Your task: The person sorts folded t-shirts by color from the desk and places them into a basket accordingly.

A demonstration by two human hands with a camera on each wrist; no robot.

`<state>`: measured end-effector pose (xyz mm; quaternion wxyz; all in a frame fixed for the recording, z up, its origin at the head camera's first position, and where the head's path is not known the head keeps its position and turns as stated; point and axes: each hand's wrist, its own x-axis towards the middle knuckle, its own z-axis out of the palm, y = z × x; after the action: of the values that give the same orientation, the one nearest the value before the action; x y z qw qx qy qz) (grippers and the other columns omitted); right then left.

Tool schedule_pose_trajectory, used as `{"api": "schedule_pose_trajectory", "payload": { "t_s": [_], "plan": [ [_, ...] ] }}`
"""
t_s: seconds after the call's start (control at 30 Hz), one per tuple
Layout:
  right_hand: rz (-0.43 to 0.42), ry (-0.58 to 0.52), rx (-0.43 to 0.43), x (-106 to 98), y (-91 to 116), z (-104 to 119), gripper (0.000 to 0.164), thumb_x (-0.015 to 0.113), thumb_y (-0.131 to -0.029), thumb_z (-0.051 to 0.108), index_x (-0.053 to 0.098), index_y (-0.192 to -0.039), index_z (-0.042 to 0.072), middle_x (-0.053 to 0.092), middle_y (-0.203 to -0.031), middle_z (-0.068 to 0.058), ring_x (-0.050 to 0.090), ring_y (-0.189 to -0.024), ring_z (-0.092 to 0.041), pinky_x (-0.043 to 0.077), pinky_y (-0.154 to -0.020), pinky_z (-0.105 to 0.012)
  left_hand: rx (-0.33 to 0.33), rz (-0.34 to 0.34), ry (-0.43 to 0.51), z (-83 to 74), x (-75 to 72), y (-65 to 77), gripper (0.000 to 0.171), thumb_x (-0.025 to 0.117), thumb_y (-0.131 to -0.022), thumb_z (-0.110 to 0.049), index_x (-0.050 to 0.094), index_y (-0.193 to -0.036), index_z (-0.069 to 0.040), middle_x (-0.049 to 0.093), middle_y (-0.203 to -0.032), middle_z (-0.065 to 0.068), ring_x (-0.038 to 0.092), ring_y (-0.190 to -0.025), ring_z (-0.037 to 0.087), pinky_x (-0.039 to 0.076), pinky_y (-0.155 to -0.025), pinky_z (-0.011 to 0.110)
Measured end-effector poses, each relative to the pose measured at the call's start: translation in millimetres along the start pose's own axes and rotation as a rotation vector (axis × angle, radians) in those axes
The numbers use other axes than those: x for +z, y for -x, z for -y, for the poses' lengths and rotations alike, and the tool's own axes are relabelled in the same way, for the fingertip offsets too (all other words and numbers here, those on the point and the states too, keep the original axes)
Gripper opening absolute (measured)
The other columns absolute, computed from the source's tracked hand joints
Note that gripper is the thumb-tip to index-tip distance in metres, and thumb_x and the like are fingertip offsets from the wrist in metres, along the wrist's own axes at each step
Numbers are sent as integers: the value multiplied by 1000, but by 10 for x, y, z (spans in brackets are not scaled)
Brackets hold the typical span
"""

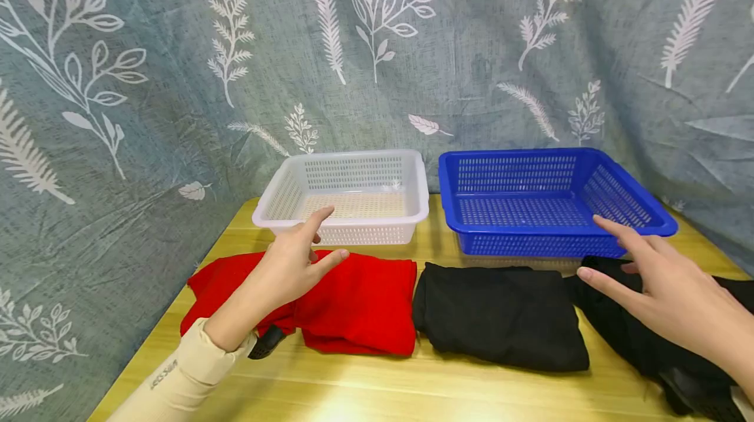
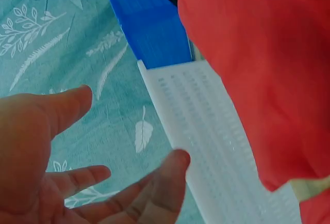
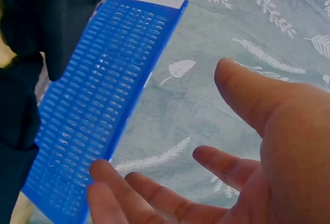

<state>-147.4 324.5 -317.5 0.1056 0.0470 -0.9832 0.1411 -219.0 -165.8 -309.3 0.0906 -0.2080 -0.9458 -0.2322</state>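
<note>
My left hand (image 1: 294, 262) hovers over red cloth (image 1: 365, 304), its thumb and fingers spread and holding nothing. The red cloth lies in two pieces or folds; the arm hides where they meet. On the right, my right hand (image 1: 665, 284) is raised above a black cloth (image 1: 607, 324), also with fingers apart and nothing in them. A second black cloth (image 1: 501, 317), folded into a rough rectangle, lies between the hands. Behind the left hand stands a white basket (image 1: 341, 232), and a blue basket (image 1: 530, 245) is behind the black cloths. Both baskets hold nothing visible.
The wooden table (image 1: 353, 389) runs under everything, its bare front strip showing. A grey-green curtain (image 1: 377, 108) with white leaf prints hangs right behind the baskets and along the left side. A narrow gap separates the two baskets.
</note>
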Motion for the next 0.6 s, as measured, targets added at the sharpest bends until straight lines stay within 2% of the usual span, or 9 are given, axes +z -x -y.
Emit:
{"api": "schedule_pose_trajectory", "payload": {
  "t_s": [0.13,0.27,0.43,0.6],
  "plan": [
    [67,-15,16,29,34,-13,97,66,-102,60,23,-170,4,57,-131,-47,74,-85,-39,57,-61,-54,31,47,63,-49,52,-8,78,78,-100,-36,39,-165,-15,74,-110,13,60,-63,8,55,-69,29],
    [113,-22,32,65,70,-12,96,63,-104,60,21,-170,5,60,-131,-45,70,-72,-18,54,-59,-47,61,101,126,-111,113,-9,76,78,-100,-35,41,-164,-17,74,-100,5,61,-64,8,55,-66,27],
    [196,-46,57,124,100,-17,96,59,-105,61,16,-171,6,60,-134,-45,72,-67,-12,56,-63,-54,56,207,264,-205,207,-5,73,78,-100,-33,43,-163,-20,71,-92,0,65,-62,12,58,-63,29],
    [284,-90,68,199,128,-34,94,56,-107,60,15,-171,4,60,-135,-45,72,-64,-10,59,-70,-58,61,288,329,-324,313,-2,69,77,-101,-33,45,-161,-24,71,-90,-3,70,-61,15,59,-63,31]
  ]
}}
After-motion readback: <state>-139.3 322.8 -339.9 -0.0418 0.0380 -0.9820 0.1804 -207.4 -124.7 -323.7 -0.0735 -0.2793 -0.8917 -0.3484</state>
